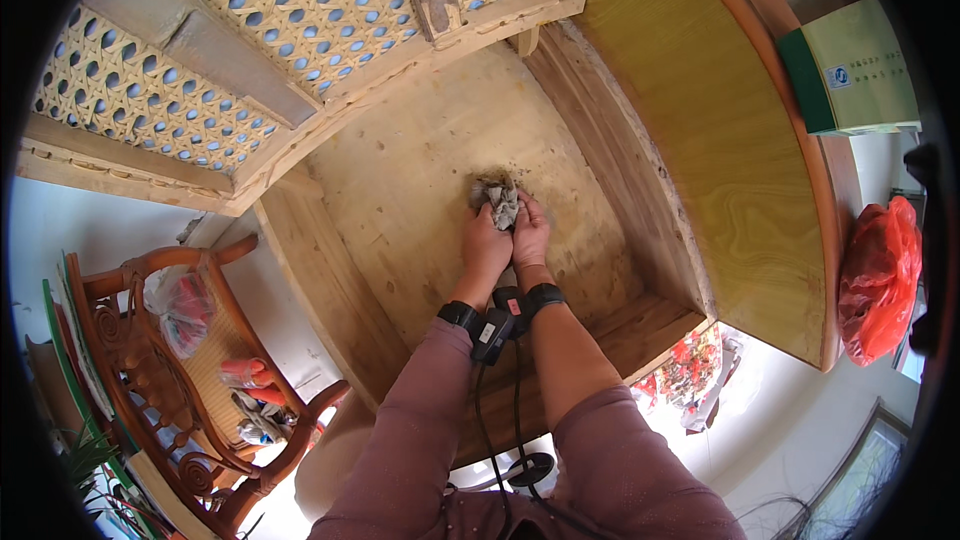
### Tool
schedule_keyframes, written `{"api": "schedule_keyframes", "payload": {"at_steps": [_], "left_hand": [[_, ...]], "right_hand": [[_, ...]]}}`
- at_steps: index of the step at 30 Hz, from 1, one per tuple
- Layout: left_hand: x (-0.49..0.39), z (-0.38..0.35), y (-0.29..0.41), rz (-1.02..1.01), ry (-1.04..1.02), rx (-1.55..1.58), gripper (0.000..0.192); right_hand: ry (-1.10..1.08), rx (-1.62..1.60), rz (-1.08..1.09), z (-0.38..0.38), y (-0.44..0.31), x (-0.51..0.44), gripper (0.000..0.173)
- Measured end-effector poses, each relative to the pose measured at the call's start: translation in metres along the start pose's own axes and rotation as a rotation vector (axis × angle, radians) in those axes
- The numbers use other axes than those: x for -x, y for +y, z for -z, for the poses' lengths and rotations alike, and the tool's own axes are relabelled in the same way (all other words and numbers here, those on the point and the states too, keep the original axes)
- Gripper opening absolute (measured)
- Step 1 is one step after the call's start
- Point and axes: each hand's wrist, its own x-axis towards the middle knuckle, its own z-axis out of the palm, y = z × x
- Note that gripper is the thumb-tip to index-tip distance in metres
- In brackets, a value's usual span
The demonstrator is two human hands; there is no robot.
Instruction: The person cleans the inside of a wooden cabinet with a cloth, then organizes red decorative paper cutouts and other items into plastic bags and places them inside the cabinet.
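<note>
A crumpled, dirty grey cloth (501, 202) is pinched between my two hands above the wooden bottom panel of an open box-like frame (435, 135). My left hand (484, 240) grips the cloth from the left, and my right hand (532, 229) holds its right side. The hands are close together, their wrists almost meeting. Dark specks and a smudge (491, 174) mark the panel just beyond the cloth. Black bands with small devices (493, 334) sit on both wrists, with cables running back towards my body.
A woven cane panel (292, 7) in a wooden frame rises at the far left. A wooden cabinet side (720, 150) borders the right, with a green box (847, 79) and a red plastic bag (881, 281) beyond. A carved wooden chair (217, 360) holding bags stands left.
</note>
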Motion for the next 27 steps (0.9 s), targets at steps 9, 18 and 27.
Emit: {"api": "schedule_keyframes", "payload": {"at_steps": [9, 18, 27], "left_hand": [[-0.009, 0.077, 0.052, 0.045, -0.39, 0.798, 0.043], [0.162, 0.066, 0.229, -0.104, -0.75, 0.592, 0.045], [0.323, -0.029, 0.326, -0.794, -0.583, 0.064, 0.055]], "right_hand": [[-0.1, -0.566, -0.361, -0.01, -0.118, -0.004, 0.027], [-0.043, -0.887, -0.145, 0.181, -0.258, 0.124, 0.035], [0.222, -0.007, -0.074, 0.432, -0.269, 0.282, 0.056]]}}
